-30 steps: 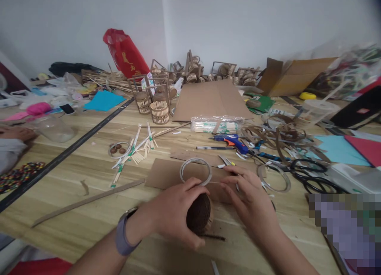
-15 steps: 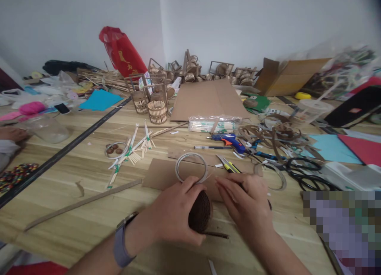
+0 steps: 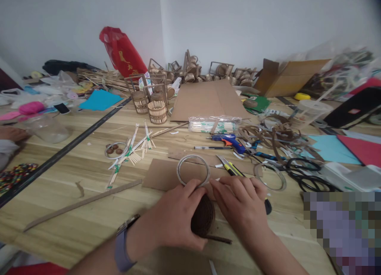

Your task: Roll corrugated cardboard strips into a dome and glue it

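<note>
My left hand [image 3: 174, 217] is curled around a coil of brown corrugated cardboard strip [image 3: 204, 217]; a short strip end pokes out at its lower right. Close to the coil's upper right edge, the fingers of my right hand [image 3: 239, 199] are pinched together, and what lies between them is hidden. A thin roll of tape [image 3: 179, 171] appears just beyond my left fingertips; I cannot tell whether they touch it. Under it lies a flat piece of cardboard [image 3: 159, 175]. Beyond my right hand is a yellow and black utility knife [image 3: 228, 167], partly covered by the fingers.
A blue glue gun [image 3: 229, 141], a black pen [image 3: 212, 148] and wrapped sticks [image 3: 212, 125] lie ahead. Tangled brown strips [image 3: 275, 134] and black-handled scissors [image 3: 306, 183] are at right. Small stick baskets [image 3: 157, 112] stand behind. Another person's hand [image 3: 13, 134] rests at far left.
My left hand and the coil have shifted slightly right and nearer. My right hand has moved a little left, closer to the coil. The tape roll has shifted slightly right.
</note>
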The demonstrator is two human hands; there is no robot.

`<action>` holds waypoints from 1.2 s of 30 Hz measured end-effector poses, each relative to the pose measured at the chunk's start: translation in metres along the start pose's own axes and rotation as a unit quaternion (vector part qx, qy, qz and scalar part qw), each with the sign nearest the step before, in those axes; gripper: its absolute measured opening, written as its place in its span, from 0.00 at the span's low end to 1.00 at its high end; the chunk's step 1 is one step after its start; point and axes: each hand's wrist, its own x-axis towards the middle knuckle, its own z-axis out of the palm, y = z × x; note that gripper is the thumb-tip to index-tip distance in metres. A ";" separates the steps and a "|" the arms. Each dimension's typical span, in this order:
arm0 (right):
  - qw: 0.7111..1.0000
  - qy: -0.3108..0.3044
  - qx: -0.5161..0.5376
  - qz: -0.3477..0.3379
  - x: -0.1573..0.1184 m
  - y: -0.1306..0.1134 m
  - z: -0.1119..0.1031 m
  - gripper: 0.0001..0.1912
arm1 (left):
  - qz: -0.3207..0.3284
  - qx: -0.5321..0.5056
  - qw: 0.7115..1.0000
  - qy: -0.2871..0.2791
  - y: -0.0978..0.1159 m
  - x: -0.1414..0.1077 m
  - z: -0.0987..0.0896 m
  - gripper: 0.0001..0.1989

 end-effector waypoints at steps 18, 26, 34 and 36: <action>0.908 -0.039 0.333 0.251 0.006 0.015 0.004 0.05 | 0.072 -0.132 0.988 0.025 0.002 -0.001 -0.003 0.44; 0.737 0.048 0.518 0.431 0.004 0.034 0.000 0.06 | 0.013 -0.142 0.988 0.056 -0.009 0.003 -0.005 0.46; 0.444 -0.068 0.748 0.488 0.011 -0.008 -0.016 0.13 | 0.019 -0.158 0.978 0.136 -0.010 0.006 -0.001 0.45; 0.410 -0.091 0.767 0.485 0.011 -0.012 -0.017 0.12 | 0.032 -0.164 0.975 0.147 -0.009 0.007 -0.002 0.44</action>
